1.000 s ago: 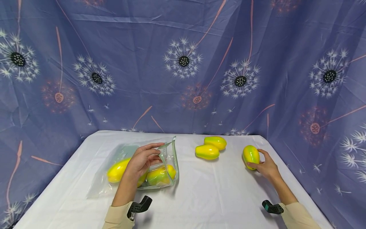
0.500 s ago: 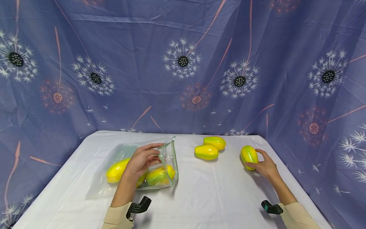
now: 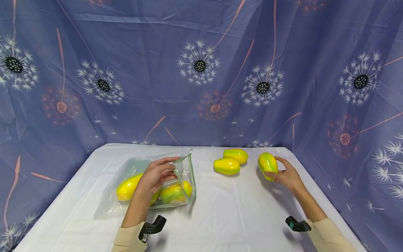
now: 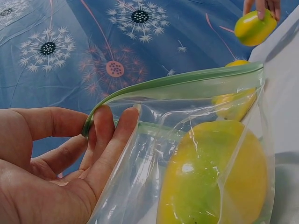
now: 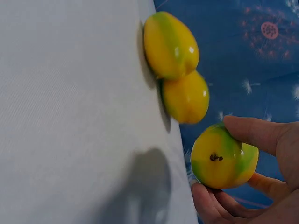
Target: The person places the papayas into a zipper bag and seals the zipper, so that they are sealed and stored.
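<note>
My left hand [image 3: 153,177] pinches the green zip edge of a clear plastic zip bag [image 4: 177,86], so its mouth stands partly apart. Inside the bag lie yellow-green papayas: one papaya [image 3: 176,192] near the mouth and another papaya [image 3: 128,189] deeper in, partly hidden by the hand and forearm. On the right, my right hand [image 3: 289,177] grips a papaya [image 3: 267,165] between thumb and fingers. That fruit is raised off the tabletop, its stem end showing in the right wrist view, where its shadow falls apart from it.
Two more papayas, a front papaya [image 3: 226,166] and a rear papaya [image 3: 236,156], lie together at the table's back middle, between the bag and my right hand. A white cloth covers the table [image 3: 220,224]. A blue dandelion-print curtain [image 3: 151,70] hangs behind and at both sides.
My right hand has lifted the papaya off the table and carried it slightly left. The left hand keeps its hold on the bag's edge, nearly still.
</note>
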Demonstrator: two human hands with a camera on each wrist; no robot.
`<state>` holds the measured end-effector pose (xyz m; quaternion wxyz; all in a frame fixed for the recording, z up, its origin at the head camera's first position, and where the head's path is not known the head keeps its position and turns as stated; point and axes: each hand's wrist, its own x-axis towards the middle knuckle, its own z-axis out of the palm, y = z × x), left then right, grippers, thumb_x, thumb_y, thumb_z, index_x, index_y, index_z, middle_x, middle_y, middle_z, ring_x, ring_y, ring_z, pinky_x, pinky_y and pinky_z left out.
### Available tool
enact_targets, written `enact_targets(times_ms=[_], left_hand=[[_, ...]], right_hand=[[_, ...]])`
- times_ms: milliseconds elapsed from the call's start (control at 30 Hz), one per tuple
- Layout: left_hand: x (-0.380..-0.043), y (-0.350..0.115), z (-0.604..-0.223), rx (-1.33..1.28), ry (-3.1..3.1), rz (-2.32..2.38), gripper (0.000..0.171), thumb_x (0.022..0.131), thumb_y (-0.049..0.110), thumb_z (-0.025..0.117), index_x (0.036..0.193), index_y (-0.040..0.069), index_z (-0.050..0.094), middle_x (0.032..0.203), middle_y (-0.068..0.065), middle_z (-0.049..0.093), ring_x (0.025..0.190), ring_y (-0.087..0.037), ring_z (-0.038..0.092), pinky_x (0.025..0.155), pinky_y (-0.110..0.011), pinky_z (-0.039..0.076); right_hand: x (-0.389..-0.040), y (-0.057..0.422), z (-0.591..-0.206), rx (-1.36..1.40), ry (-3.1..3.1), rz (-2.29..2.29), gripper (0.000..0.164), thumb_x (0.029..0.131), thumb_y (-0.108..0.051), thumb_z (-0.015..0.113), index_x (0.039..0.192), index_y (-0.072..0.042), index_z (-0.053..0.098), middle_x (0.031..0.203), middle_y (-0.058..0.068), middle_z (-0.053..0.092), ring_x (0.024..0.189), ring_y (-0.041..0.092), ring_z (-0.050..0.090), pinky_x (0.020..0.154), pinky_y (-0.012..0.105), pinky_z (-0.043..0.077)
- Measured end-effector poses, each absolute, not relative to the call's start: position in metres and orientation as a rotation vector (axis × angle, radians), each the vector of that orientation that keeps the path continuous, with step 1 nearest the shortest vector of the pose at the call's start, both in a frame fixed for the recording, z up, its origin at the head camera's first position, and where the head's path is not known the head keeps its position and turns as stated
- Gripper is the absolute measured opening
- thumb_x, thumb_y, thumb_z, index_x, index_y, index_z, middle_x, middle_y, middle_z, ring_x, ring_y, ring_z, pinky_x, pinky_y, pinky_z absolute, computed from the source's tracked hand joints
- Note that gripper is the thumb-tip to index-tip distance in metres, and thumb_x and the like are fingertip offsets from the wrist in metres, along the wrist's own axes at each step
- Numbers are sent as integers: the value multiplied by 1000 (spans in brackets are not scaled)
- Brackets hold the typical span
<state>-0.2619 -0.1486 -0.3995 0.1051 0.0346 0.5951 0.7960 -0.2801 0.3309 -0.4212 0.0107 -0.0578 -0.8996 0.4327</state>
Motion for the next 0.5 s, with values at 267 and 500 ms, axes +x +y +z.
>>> enact_targets(times_ms=[267, 500], left_hand=[[-262, -149, -401, 90, 1737, 2349, 43, 100, -2, 52, 143, -6, 54, 125, -11, 53, 71, -17, 66, 74, -29, 63], [-263, -149, -402, 92, 1722, 2353, 44, 99, -1, 53, 143, -6, 53, 124, -9, 53, 71, -16, 66, 74, -30, 63]], right_hand=[[-283, 313, -405, -124, -2816, 1409, 98, 86, -32, 82, 161, -10, 25, 127, 33, 59, 86, 17, 69, 80, 38, 62], [-283, 299, -394, -98, -2850, 1370, 97, 85, -34, 83, 161, -13, 26, 131, 31, 58, 91, 21, 70, 85, 42, 61]])
